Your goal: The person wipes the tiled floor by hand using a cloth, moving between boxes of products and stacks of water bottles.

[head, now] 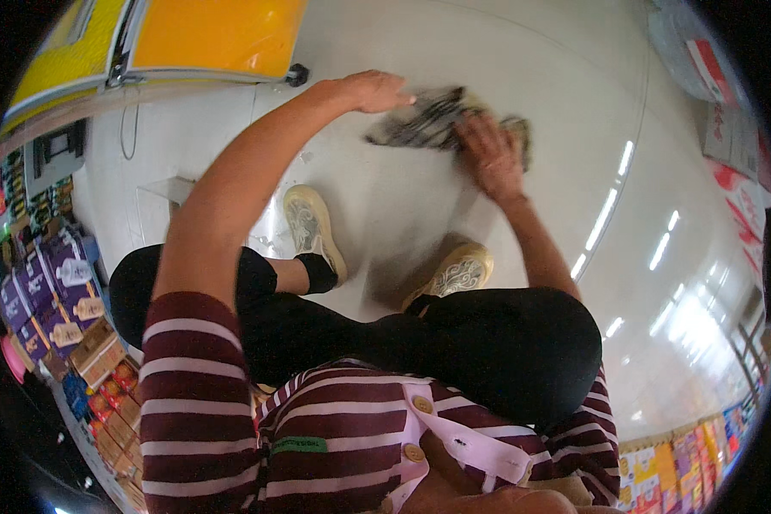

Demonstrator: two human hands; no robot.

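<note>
A crumpled cloth [424,122] with dark and pale stripes is on or just above the pale glossy floor in front of me, blurred by motion. My right hand [488,151] lies over its right part, fingers stretched across the fabric, and also blurred. A bunched bit of cloth shows past the right side of that hand. Off the cloth's upper left edge, my left hand [379,93] is stretched out with nothing visible in it. Whether its fingertips touch the fabric is unclear.
I squat with my beige patterned shoes [308,221] below the cloth. An orange panel [215,35] on a caster stands upper left, near a clear plastic stool-like object [167,193]. Purple cartons [48,289] line the left; boxed goods [671,472] stand lower right, cartons [732,138] upper right.
</note>
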